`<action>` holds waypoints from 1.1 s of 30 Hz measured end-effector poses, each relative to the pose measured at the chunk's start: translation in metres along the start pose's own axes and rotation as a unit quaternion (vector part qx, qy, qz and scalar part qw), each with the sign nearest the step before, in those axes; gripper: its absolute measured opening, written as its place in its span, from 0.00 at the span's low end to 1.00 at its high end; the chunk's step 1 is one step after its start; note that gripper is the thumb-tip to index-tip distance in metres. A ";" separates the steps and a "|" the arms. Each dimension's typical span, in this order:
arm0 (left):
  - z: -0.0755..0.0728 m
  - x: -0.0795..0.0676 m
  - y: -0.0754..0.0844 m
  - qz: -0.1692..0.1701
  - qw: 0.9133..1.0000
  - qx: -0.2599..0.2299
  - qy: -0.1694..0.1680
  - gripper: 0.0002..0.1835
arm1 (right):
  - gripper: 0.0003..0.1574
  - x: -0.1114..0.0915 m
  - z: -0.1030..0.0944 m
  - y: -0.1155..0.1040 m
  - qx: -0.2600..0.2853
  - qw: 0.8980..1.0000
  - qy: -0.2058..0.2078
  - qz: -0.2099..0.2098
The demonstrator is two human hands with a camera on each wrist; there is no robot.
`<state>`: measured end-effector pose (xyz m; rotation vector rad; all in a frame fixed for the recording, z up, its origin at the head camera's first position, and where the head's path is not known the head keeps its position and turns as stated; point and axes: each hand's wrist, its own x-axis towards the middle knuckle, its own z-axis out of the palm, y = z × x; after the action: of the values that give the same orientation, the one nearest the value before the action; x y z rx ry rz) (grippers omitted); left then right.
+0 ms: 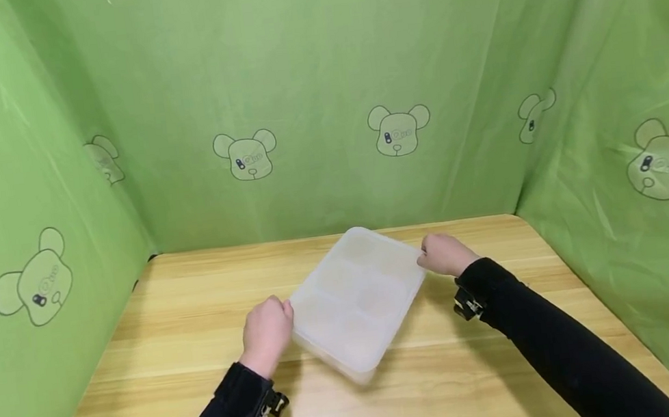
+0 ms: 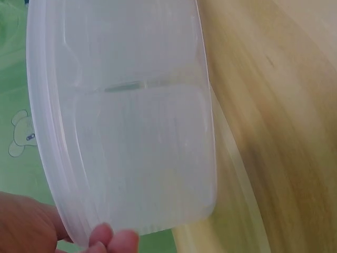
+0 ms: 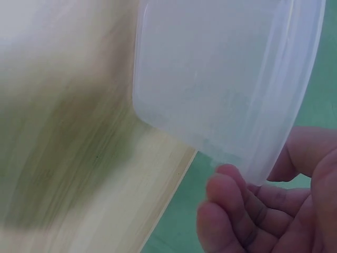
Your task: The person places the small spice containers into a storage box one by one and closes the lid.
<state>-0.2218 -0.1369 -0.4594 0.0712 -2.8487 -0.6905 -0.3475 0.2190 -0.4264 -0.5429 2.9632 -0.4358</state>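
Note:
A translucent white plastic storage box [image 1: 354, 302] with a lid is turned diagonally over the table's middle. Several rounded compartments show faintly through its lid. My left hand [image 1: 268, 329] grips the box at its left corner, and my right hand [image 1: 444, 254] pinches the corner at the far right. In the left wrist view, fingertips [image 2: 121, 240] curl beneath the rim of the box [image 2: 142, 153]. Thumb and fingers of the right hand [image 3: 263, 205] close on the rim of the box [image 3: 210, 74] in the right wrist view. The wooden surface lies below the box's base.
The wooden table [image 1: 183, 294] has light grain and carries the shadows of the box and arms. Green cloth walls [image 1: 310, 46] with printed bear heads enclose its back and both sides. Black sleeves and wrist cameras [image 1: 468, 303] cover both forearms.

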 end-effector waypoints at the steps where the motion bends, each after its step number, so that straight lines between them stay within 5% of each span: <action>1: 0.000 0.001 -0.001 0.004 1.000 -0.002 0.008 0.17 | 0.18 -0.002 0.000 0.000 -0.002 1.000 0.002 0.003; 8: 0.001 0.011 -0.005 0.028 0.998 -0.004 0.054 0.14 | 0.19 -0.016 0.004 -0.002 -0.002 1.000 -0.004 0.029; 18: 0.007 0.024 -0.012 0.038 0.996 -0.064 0.043 0.20 | 0.22 -0.038 0.005 -0.009 -0.011 0.999 0.017 0.040; 23: 0.008 0.029 -0.015 0.033 0.993 -0.117 -0.011 0.25 | 0.21 -0.051 0.006 -0.012 -0.016 0.998 0.021 0.051; 29: 0.005 0.037 -0.014 0.013 0.973 -0.208 -0.099 0.31 | 0.20 -0.060 0.006 -0.015 -0.025 0.998 0.021 0.045; 33: 0.006 0.044 -0.015 0.006 0.966 -0.231 -0.118 0.31 | 0.18 -0.066 0.004 -0.017 -0.027 0.999 0.009 0.043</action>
<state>-0.2662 -0.1516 -0.4627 -0.1098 -2.8122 -1.4243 -0.2795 0.2268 -0.4225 -0.4157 3.0082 -0.3563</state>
